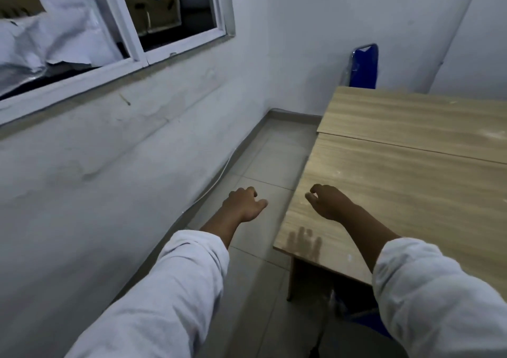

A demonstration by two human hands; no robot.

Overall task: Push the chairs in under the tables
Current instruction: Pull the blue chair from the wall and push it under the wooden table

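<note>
Two light wood tables stand end to end on the right, the near table (397,193) and the far table (411,110). A blue chair (365,67) shows its backrest behind the far table's far edge, near the corner of the room. Part of another blue chair (365,318) shows low down under the near table, mostly hidden by my right sleeve. My left hand (244,204) hovers over the floor with loosely curled fingers and holds nothing. My right hand (329,201) hovers over the near table's left edge, fingers curled, holding nothing.
A white wall (109,179) runs along the left with a window (109,28) above. A strip of grey tiled floor (269,160) lies between the wall and the tables. A thin cable (216,182) runs along the skirting.
</note>
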